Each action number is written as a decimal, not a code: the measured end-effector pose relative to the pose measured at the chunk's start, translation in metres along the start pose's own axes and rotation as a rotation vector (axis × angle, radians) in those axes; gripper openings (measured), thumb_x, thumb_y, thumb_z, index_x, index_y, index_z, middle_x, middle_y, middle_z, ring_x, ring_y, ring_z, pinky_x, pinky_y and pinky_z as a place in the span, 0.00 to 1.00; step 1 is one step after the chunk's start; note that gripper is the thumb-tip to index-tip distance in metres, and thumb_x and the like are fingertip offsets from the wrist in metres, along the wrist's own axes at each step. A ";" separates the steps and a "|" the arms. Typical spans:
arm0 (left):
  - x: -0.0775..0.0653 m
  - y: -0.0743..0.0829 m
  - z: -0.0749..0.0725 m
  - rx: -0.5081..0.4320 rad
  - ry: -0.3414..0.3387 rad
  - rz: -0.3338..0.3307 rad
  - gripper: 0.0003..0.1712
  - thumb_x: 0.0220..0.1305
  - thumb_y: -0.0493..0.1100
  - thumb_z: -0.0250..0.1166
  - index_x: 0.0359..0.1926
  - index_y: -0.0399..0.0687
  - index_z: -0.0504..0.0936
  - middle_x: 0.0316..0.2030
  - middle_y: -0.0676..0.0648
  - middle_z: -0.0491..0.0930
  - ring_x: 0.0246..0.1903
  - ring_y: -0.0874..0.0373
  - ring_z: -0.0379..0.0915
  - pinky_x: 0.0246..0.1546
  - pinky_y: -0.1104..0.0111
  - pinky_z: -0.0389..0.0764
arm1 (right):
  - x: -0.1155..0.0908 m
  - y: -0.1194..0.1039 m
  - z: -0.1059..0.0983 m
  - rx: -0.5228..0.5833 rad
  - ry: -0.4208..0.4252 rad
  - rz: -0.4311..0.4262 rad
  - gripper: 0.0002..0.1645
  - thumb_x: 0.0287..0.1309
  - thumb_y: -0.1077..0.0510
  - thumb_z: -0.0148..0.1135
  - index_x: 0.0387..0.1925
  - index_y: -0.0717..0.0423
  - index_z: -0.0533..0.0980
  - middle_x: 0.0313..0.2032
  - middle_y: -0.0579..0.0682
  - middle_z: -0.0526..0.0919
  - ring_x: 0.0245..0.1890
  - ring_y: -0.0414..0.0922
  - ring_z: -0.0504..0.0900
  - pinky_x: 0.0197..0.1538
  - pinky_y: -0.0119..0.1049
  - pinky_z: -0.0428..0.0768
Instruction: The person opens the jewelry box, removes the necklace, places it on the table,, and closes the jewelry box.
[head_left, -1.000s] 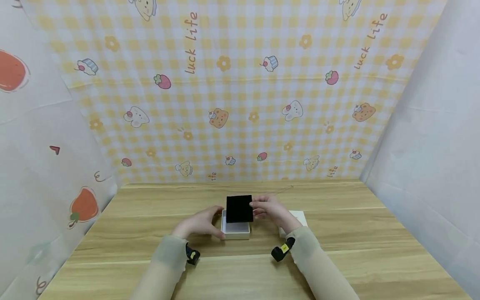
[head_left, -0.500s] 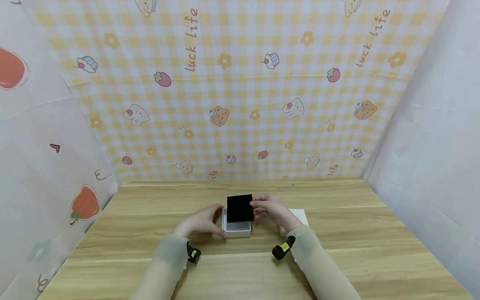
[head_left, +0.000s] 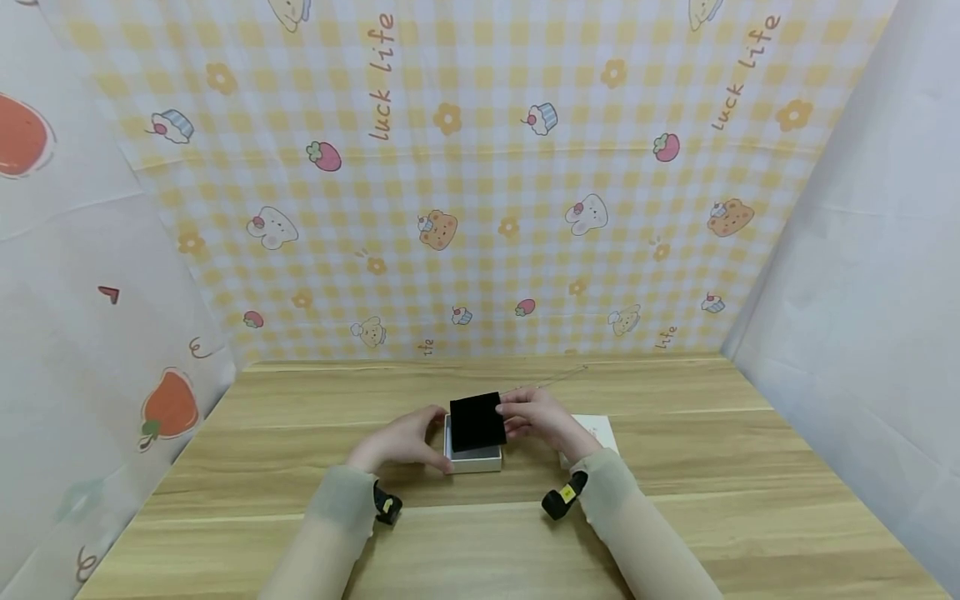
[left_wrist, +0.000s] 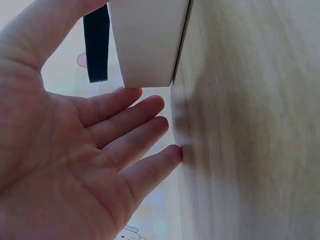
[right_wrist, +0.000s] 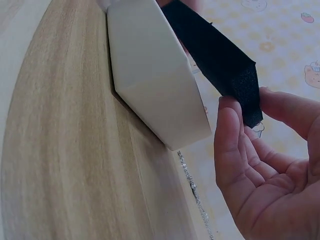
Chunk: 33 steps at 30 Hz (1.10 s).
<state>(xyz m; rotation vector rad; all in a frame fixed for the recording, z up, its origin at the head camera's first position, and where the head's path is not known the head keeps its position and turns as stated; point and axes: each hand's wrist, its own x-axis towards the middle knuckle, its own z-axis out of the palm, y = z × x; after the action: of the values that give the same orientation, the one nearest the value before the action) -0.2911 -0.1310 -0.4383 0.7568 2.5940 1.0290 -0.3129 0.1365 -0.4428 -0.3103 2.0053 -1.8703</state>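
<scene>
An uncovered white box (head_left: 474, 467) rests on the wooden table in the middle of the head view. My left hand (head_left: 405, 440) holds it from the left, thumb at the near corner and a finger at the far one; the other fingers of that hand (left_wrist: 90, 145) reach out below the box in the left wrist view. Between thumb and fingers my right hand (head_left: 536, 421) pinches the right edge of a square black foam pad (head_left: 477, 422). The pad (right_wrist: 220, 55) slants over the box's opening, its right end higher. Most of the box's inside is hidden under it.
A white lid (head_left: 600, 429) lies on the table (head_left: 675, 500), partly behind my right wrist. A thin silver chain (right_wrist: 194, 190) stretches over the tabletop beyond the right hand. Patterned cloth (head_left: 480, 183) hangs at the back, with pale cloth on both sides.
The black pad has turned slightly, and its left side has come down toward the box. My right hand still pinches its edge, and the left hand stays on the box.
</scene>
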 end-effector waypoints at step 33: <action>0.000 -0.001 0.000 -0.008 0.008 0.004 0.49 0.41 0.51 0.80 0.61 0.35 0.68 0.58 0.40 0.72 0.59 0.45 0.66 0.61 0.51 0.65 | 0.001 0.000 0.010 -0.054 0.062 0.025 0.25 0.61 0.65 0.61 0.58 0.72 0.68 0.28 0.54 0.83 0.22 0.41 0.82 0.29 0.36 0.82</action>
<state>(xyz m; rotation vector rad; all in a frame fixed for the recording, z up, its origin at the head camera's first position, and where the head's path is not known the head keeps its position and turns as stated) -0.2914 -0.1317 -0.4394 0.7580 2.5941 1.0448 -0.3091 0.1268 -0.4430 -0.2436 2.0932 -1.8338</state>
